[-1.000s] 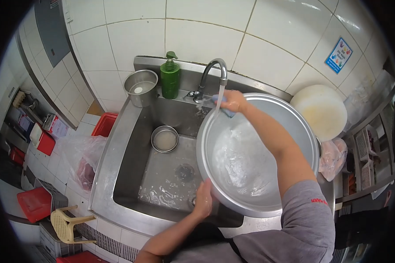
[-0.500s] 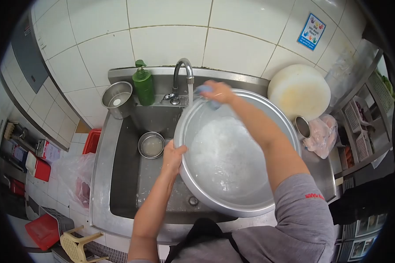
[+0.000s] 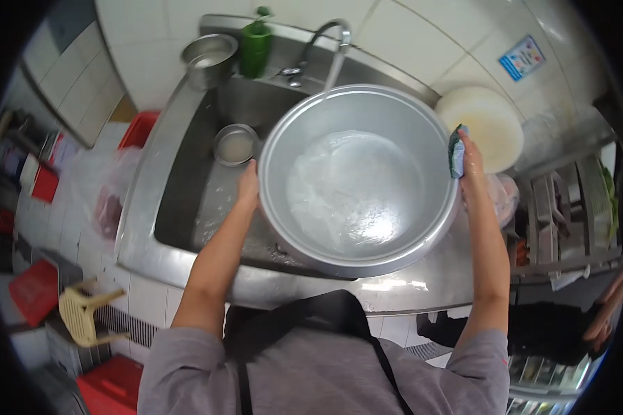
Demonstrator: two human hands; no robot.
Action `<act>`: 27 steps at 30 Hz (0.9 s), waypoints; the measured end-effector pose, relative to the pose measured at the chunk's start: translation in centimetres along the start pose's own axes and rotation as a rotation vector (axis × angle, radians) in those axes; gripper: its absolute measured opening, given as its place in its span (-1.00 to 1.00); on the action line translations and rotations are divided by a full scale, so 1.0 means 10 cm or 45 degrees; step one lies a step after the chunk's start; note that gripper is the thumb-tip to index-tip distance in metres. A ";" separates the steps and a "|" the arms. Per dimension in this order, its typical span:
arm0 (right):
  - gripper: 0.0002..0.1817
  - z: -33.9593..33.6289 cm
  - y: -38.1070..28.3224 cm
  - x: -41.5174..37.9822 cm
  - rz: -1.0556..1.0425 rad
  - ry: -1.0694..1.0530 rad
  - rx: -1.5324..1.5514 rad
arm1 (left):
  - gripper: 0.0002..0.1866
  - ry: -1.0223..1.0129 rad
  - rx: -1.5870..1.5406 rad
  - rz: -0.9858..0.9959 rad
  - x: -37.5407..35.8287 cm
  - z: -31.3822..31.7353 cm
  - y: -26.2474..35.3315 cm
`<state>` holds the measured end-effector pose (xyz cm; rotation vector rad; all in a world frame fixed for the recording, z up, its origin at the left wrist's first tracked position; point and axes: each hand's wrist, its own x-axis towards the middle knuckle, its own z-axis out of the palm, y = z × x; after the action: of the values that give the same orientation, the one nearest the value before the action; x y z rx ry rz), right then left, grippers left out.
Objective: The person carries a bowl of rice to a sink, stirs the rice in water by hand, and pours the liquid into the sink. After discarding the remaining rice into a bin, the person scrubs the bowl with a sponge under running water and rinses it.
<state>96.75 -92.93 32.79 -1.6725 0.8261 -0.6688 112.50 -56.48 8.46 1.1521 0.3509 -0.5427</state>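
A large, round aluminium pot (image 3: 367, 111) rests over the right part of the sink, with shallow water swirling on its bottom. Its left side is gripped by my left hand (image 3: 249, 183), whose fingers are partly hidden by the pot. My right hand (image 3: 473, 162) is at the pot's right rim, closed on a green and pale-blue scouring sponge (image 3: 457, 152). From the curved faucet (image 3: 344, 38), water runs down at the pot's back rim. A small metal bowl (image 3: 236, 145) with cloudy liquid sits in the sink (image 3: 208, 197), left of the pot.
A metal pot (image 3: 211, 66) and a green pump bottle (image 3: 256, 52) stand at the sink's back left corner. A thick round white board (image 3: 495, 128) leans at the right, near a plastic bag (image 3: 502, 200). Another person's arm (image 3: 609, 308) shows at the far right.
My right hand has moved with the sponge from the back rim near the faucet to the pot's right side. My left hand stays at the left side. The camera view has shifted and turned.
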 end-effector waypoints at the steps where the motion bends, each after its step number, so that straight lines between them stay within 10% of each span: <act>1: -0.39 0.14 -0.10 -0.09 0.000 -0.025 -0.049 | -0.58 0.050 -0.013 0.005 0.12 -0.15 -0.12; 7: -0.40 1.02 -0.68 -0.71 -0.394 -0.130 -0.474 | -0.54 0.454 -0.138 -0.210 0.46 -0.57 -0.99; 12: -0.49 1.59 -0.97 -1.31 -0.981 -0.277 -0.712 | -0.55 -0.028 -1.033 -0.313 0.31 -0.66 -1.13; 17: -0.48 1.51 -1.21 -1.72 -1.492 -0.514 -0.591 | -0.62 0.295 -0.654 -0.645 0.09 -0.59 -0.54; 22: -0.34 1.04 -1.23 -1.63 -2.192 -0.562 -0.498 | -0.70 0.104 -0.943 -0.243 0.52 -0.76 -0.43; 27: -0.32 0.85 -1.22 -1.49 -2.249 -0.796 -0.168 | -0.71 0.129 -0.864 -0.093 0.51 -0.52 0.29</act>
<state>96.75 -74.15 42.32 -2.2491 -1.3155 -1.0646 118.41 -51.97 6.00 0.5117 0.6109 -0.3813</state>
